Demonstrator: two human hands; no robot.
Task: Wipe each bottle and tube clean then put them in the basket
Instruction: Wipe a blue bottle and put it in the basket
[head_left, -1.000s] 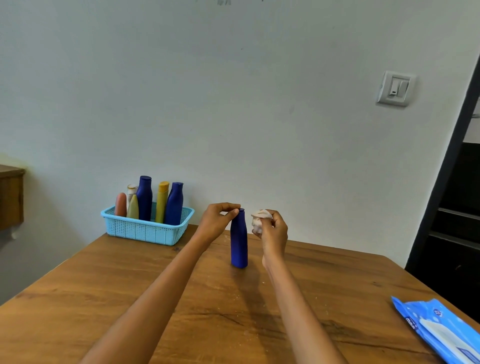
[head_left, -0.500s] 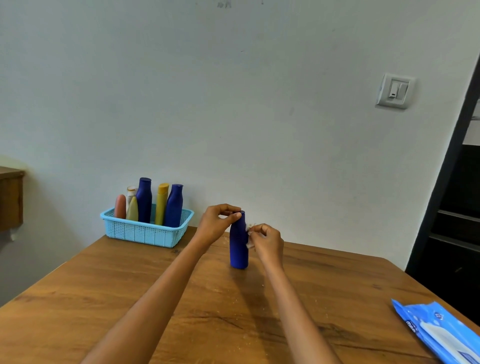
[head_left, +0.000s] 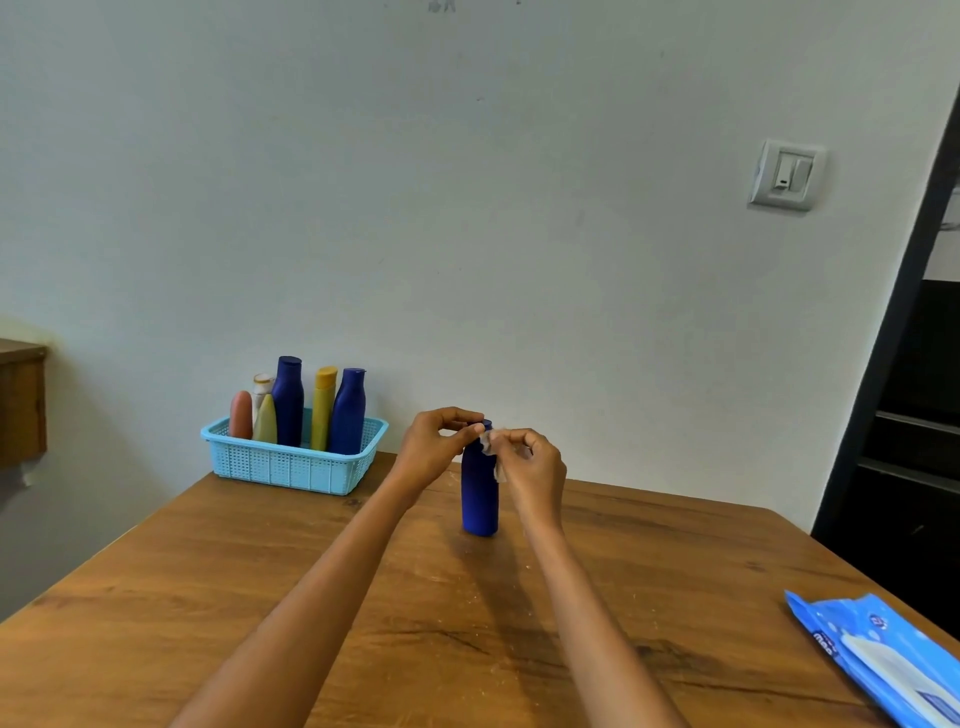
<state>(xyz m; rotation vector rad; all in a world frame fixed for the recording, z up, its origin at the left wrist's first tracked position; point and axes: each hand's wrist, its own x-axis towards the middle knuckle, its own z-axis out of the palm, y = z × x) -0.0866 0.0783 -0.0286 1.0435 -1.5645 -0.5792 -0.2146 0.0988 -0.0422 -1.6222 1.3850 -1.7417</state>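
A dark blue bottle (head_left: 479, 499) stands upright on the wooden table (head_left: 260, 597), near its middle. My left hand (head_left: 434, 452) pinches the bottle's cap from the left. My right hand (head_left: 535, 467) grips a small white wipe (head_left: 493, 447) and presses it against the bottle's upper right side. At the table's far left corner sits a light blue basket (head_left: 291, 465) holding several upright bottles and tubes: two dark blue, one yellow, one orange, one pale yellow, one white.
A blue pack of wet wipes (head_left: 883, 660) lies at the table's right front edge. The wall runs just behind the table. A dark doorway is to the right and a wooden shelf (head_left: 21, 405) to the far left.
My right hand has come from beside the bottle, level with its top, onto its upper side with the wipe. My left hand has stayed on the cap.
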